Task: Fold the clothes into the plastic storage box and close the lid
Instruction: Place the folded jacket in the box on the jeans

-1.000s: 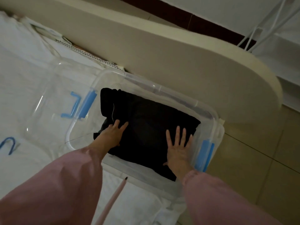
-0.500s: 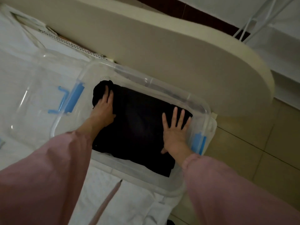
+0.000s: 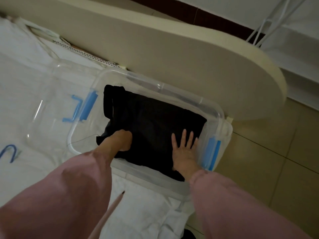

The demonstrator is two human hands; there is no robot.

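While the right hand [image 3: 185,150] lies flat, fingers spread, on the folded black garment [image 3: 151,128], the left hand [image 3: 120,140] presses its near-left corner, fingers curled under; grasp cannot be told. Around both, the clear plastic storage box [image 3: 174,90] holds the garment. Left of it, the clear lid [image 3: 46,100] rests on the white bedsheet [image 3: 20,69].

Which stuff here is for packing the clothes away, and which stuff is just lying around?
For the job:
- folded black garment
- clear plastic storage box with blue latches
- clear lid with blue clips, lying beside the box
- left hand and right hand, both on the garment

Just lying about:
- white bedsheet
- cream curved headboard
- beige floor tiles
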